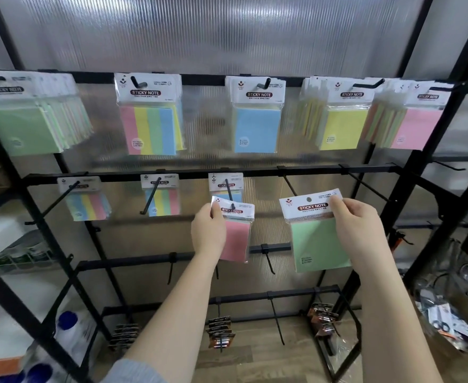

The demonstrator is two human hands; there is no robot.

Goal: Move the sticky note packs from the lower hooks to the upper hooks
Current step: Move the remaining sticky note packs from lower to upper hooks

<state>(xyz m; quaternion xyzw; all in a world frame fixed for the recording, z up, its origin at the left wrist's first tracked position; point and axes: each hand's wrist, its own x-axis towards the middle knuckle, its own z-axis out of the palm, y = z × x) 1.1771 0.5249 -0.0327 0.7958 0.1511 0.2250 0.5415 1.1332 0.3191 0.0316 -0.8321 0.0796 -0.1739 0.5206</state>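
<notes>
At the middle of the rack, just below the second black rail [227, 172], both hands hold sticky note packs. The left hand [208, 233] pinches the white header card of a pink pack [235, 239], thumb on the front at the card's 9 o'clock edge; the fingers behind are hidden. This pack hangs upright, long axis vertical, header at 12 o'clock, and its hole sits at the tip of a lower hook [229, 190]; whether it has left the hook I cannot tell. Behind it on the same hook hangs a blue pack [226, 186], close against the rail.

The right hand [357, 225] grips a green pack [320, 244] by the header's 3 o'clock corner, thumb across the front. It is off any hook, tilted slightly so the header's right end rises toward 1 o'clock; its long axis runs near vertical, pad at 6 o'clock. A bare hook [289, 185] juts from the rail just at 11 o'clock of it, and another bare hook [365, 185] stands at 1 o'clock.

At 12 o'clock the upper rail [199, 78] carries five hooks: a thick green-fronted stack [25, 128] at far left, a striped pack [150, 128], a blue-fronted pack [256, 128], a yellow-fronted stack [343, 125] and a pink-fronted stack [415, 125]. Open panel lies between the two rails. Two striped packs [89, 201] [162, 199] remain on lower hooks at 9 o'clock.
</notes>
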